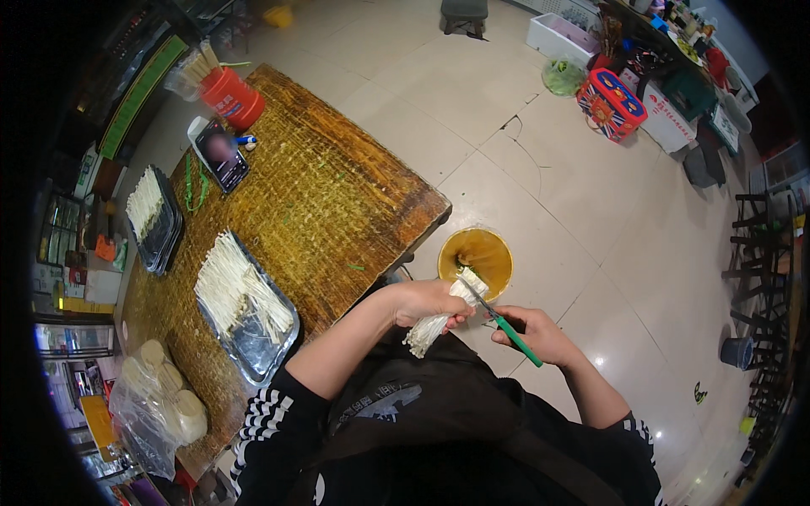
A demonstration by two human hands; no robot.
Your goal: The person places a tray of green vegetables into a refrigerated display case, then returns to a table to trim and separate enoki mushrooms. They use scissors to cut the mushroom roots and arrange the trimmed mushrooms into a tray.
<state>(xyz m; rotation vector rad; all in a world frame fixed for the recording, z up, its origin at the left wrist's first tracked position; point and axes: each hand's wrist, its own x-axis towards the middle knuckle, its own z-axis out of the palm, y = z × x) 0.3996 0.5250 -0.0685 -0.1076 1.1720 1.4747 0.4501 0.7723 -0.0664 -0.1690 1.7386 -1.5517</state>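
Note:
My left hand grips a bunch of enoki mushrooms, caps pointing down towards my apron and the root end up over a yellow bin. In my right hand are green-handled scissors, their blades against the bunch near its root end. The bin stands on the floor beside the table corner, with some dark and green scraps visible inside. To my left, a black tray on the wooden table bears more enoki, laid side by side.
Stacked black trays with enoki lie at the table's far left edge. A phone leans near a red bucket of skewers. A plastic bag with pale rolls sits at the near left. A stool and boxes stand on the floor.

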